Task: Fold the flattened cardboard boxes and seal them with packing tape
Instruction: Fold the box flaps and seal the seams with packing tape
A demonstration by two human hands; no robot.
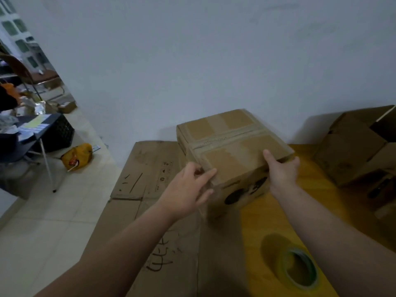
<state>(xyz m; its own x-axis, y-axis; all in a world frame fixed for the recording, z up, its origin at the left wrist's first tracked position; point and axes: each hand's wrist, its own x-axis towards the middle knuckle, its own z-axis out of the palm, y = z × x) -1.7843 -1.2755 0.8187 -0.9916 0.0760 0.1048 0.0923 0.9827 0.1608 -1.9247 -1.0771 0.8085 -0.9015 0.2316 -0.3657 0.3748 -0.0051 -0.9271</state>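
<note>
A brown cardboard box (233, 146), closed and taped along its top seam, stands on the yellow table (265, 213). My left hand (186, 189) lies against the box's near left corner, with its fingers fairly straight and the index finger along the top edge. My right hand (282, 170) holds the near right corner, thumb on the top face and fingers wrapped over the side. A roll of packing tape (300, 269) lies flat on the table near my right forearm, touched by neither hand.
Flattened cardboard sheets (150, 189) lie under and to the left of the box, overhanging the table. An open cardboard box (353, 151) stands at the right. A white wall is close behind. On the tiled floor at left are a yellow bag (77, 156) and a cluttered desk.
</note>
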